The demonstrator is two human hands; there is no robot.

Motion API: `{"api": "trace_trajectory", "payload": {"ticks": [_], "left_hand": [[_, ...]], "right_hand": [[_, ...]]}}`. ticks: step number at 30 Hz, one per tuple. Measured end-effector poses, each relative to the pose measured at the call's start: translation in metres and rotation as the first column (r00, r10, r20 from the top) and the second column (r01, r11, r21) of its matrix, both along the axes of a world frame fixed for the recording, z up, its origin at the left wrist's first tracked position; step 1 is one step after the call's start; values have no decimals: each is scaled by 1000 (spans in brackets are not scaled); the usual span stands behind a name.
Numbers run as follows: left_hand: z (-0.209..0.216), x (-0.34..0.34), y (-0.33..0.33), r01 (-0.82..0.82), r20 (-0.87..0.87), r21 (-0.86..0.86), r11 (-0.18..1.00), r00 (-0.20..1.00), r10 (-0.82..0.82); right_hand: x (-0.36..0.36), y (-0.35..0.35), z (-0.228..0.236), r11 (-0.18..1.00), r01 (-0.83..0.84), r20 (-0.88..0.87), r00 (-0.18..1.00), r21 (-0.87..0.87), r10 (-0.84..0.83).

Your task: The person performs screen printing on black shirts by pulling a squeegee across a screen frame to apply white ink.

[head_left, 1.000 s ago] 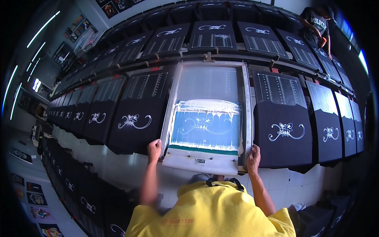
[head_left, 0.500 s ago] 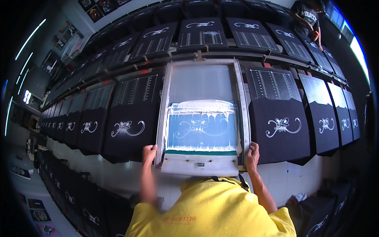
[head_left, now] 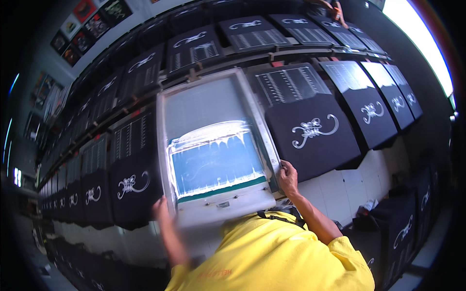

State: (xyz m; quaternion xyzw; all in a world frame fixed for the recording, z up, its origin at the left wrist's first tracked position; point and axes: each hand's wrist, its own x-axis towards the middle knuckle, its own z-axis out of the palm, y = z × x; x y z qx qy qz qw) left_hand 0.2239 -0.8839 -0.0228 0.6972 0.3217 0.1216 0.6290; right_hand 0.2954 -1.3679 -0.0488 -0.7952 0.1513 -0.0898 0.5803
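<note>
A screen-printing frame (head_left: 262,140) with pale metal sides lies before me, tilted in the view. Its blue mesh (head_left: 213,167) carries a thick band of white ink (head_left: 213,133) and streaks along the lower end. A faint curled design shows in the blue. My right hand (head_left: 288,177) is closed round the frame's lower right side. At the lower left side is my left hand (head_left: 161,208), blurred by motion, its fingers closed at the frame's edge. A pale metal plate (head_left: 225,203) spans the near end. What lies beneath the frame is mostly hidden.
Black fabric pieces with white scroll prints lie on boards either side, such as the right piece (head_left: 315,131) and left piece (head_left: 130,186). A rail (head_left: 194,72) runs behind the frame. Another person's hand (head_left: 337,12) works at the far row. More printed black fabric (head_left: 403,233) hangs lower right.
The view has turned, so the frame now sits further left and tilted. Both hands stay at its sides. The design seen through the blue mesh has grown fainter.
</note>
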Motion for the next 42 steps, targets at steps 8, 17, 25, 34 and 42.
{"api": "trace_trajectory", "payload": {"ticks": [8, 17, 25, 34, 42], "left_hand": [[25, -5, -97, -24, 21, 10, 1000, 999, 24], [11, 7, -318, -43, 47, 64, 997, 998, 40], [-18, 36, -438, 17, 84, 210, 978, 996, -36], [-24, 64, -454, 55, 34, 359, 932, 997, -72], [-17, 74, -447, 77, -54, 386, 919, 997, -61]], "right_hand": [[2, -102, 38, 1000, -17, 66, 998, 16, 16], [16, -320, 51, 997, -12, -13, 1000, 79, 13], [32, -439, 51, 998, 66, 17, 998, -5, -66], [57, -467, 24, 999, 49, 24, 999, -22, -48], [72, -457, 25, 998, 47, 53, 998, -42, -44]]}}
